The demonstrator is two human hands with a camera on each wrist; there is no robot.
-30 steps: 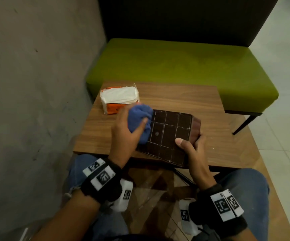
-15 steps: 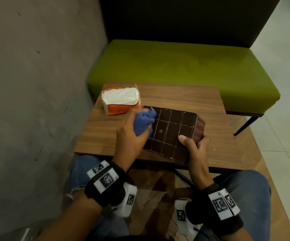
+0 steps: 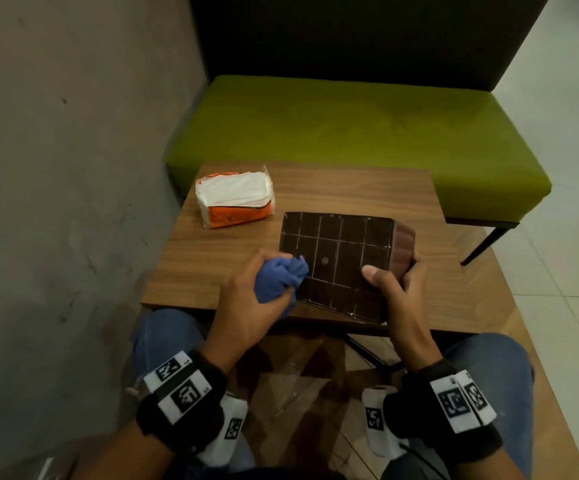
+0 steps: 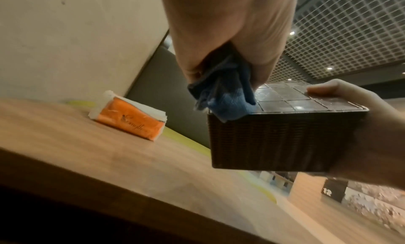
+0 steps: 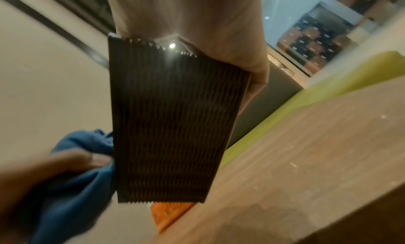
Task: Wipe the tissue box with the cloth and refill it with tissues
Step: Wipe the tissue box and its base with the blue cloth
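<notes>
The dark brown tissue box (image 3: 340,261) (image 4: 285,137) (image 5: 171,126) is upside down, its gridded base facing up, held tilted above the near edge of the wooden table (image 3: 367,192). My right hand (image 3: 393,282) grips its near right corner, thumb on the base. A bunched blue cloth (image 3: 279,278) (image 4: 223,99) (image 5: 72,170) is gripped in my left hand (image 3: 257,292) and pressed on the base's near left edge. The orange and white tissue pack (image 3: 234,199) (image 4: 129,119) lies on the table's far left.
A green bench (image 3: 350,133) with a dark backrest runs behind the table. A grey concrete wall (image 3: 56,168) stands close on the left. My knees in blue jeans (image 3: 489,358) sit under the table's near edge.
My left hand has drawn the cloth from the far left corner of the box's base back to its near left edge. The box has turned slightly in my right hand.
</notes>
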